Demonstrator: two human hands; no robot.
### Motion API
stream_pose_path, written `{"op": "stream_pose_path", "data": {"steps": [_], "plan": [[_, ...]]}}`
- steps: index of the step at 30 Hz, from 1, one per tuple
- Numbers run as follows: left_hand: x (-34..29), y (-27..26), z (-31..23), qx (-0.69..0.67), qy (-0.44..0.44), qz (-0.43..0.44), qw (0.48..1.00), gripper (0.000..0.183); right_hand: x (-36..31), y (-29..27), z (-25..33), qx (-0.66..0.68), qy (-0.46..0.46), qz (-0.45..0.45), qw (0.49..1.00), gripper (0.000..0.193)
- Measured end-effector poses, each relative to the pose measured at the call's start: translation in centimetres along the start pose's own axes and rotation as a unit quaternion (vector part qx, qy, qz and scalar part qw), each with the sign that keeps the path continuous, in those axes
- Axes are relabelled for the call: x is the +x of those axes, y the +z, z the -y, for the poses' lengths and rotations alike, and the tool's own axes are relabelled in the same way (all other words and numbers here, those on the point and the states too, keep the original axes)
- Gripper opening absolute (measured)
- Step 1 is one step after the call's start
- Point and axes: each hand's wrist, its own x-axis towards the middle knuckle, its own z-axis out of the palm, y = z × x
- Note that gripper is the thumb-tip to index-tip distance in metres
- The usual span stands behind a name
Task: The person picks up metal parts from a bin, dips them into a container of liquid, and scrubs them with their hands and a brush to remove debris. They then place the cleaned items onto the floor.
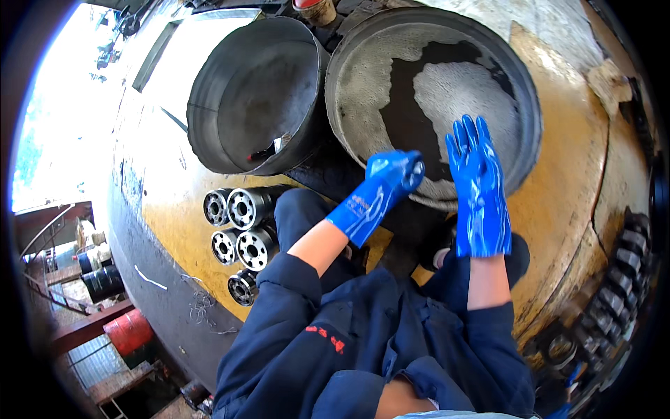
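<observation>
Both my hands wear long shiny blue rubber gloves. Over the near rim of a wide round metal basin [537,133], my left hand [396,174] is closed, fingers curled in, with nothing visible in it. Beside it on the right, my right hand [478,174] is held up open, fingers stretched out and no object against it. Dark liquid [412,105] partly covered with pale foam lies in the basin below. To the left stands a deeper grey metal tub [262,91], with a brush [276,145] lying inside near its front wall.
Several metal cylinders with holed end faces [243,208] lie left of my knees. Crankshaft-like metal parts [618,286] line the right side. A small bucket [317,10] stands behind the tubs. Loose wire [201,304] lies at lower left, near a red drum [129,332].
</observation>
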Motion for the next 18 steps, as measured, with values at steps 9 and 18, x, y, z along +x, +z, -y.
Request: {"op": "stream_pose_path", "data": {"steps": [9, 18], "plan": [[0.0, -1.7, 0.1, 0.013, -0.093, 0.118, 0.989, 0.039, 3.4, 1.2, -4.1, 0.145, 0.202, -0.055, 0.967, 0.063], [1.2, -1.9, -0.1, 0.067, -0.09, 0.09, 0.99, 0.061, 4.2, 2.2, -2.4, 0.033, 0.145, -0.195, 0.969, 0.066]]}}
